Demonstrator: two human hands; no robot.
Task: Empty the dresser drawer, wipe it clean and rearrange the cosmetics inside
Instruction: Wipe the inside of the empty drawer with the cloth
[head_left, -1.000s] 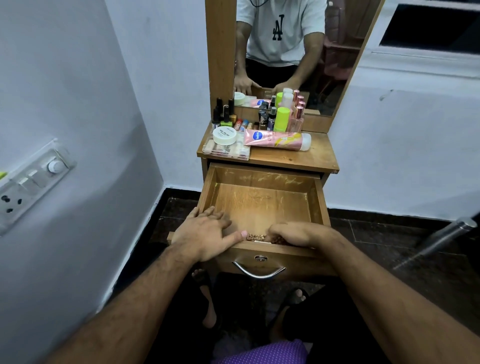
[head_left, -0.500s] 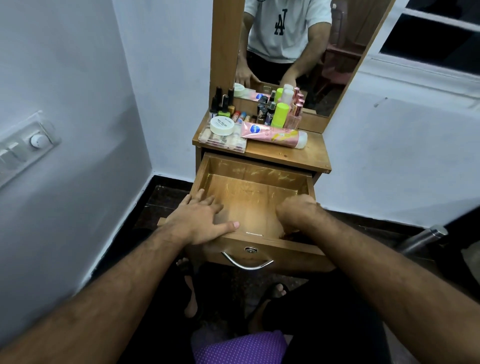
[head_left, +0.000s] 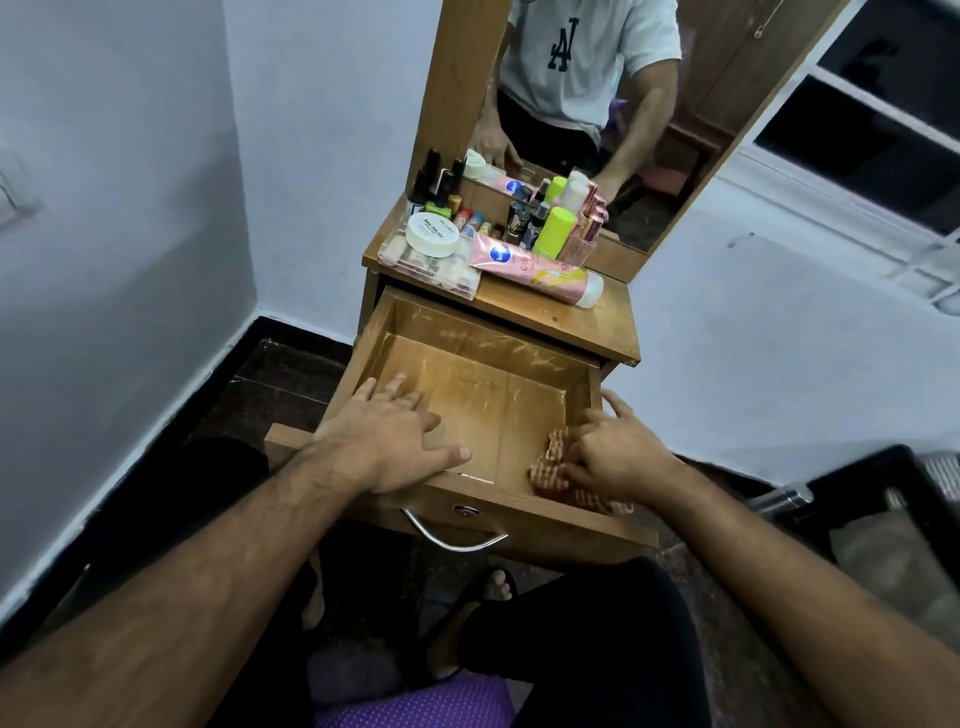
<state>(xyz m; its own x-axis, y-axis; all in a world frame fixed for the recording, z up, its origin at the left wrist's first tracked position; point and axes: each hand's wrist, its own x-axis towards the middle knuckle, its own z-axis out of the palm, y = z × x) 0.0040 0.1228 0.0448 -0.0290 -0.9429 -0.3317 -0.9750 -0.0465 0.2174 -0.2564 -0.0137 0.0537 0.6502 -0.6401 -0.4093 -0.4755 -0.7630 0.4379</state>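
The wooden dresser drawer (head_left: 483, 343) is pulled out, its scratched floor bare. My left hand (head_left: 387, 441) rests flat with spread fingers on the drawer's front left corner and rim. My right hand (head_left: 618, 457) presses a pink checked cloth (head_left: 553, 467) down in the front right corner, fingers curled over it. The cosmetics stand on the dresser top (head_left: 587, 322): a white round jar (head_left: 432, 235) on a clear compartment box (head_left: 431, 265), a pink tube (head_left: 540, 273) lying on its side, a lime green bottle (head_left: 555, 231), and several small bottles.
A mirror (head_left: 587, 104) rises behind the dresser top. The dresser stands in a corner with a white wall close on the left. A metal drawer handle (head_left: 454, 538) faces me. My knees and a purple seat (head_left: 415, 706) are below. A dark box (head_left: 883, 525) sits at right.
My right hand has moved with the cloth from the front middle of the drawer to the front right corner. The left hand stays on the front left rim. The camera has tilted.
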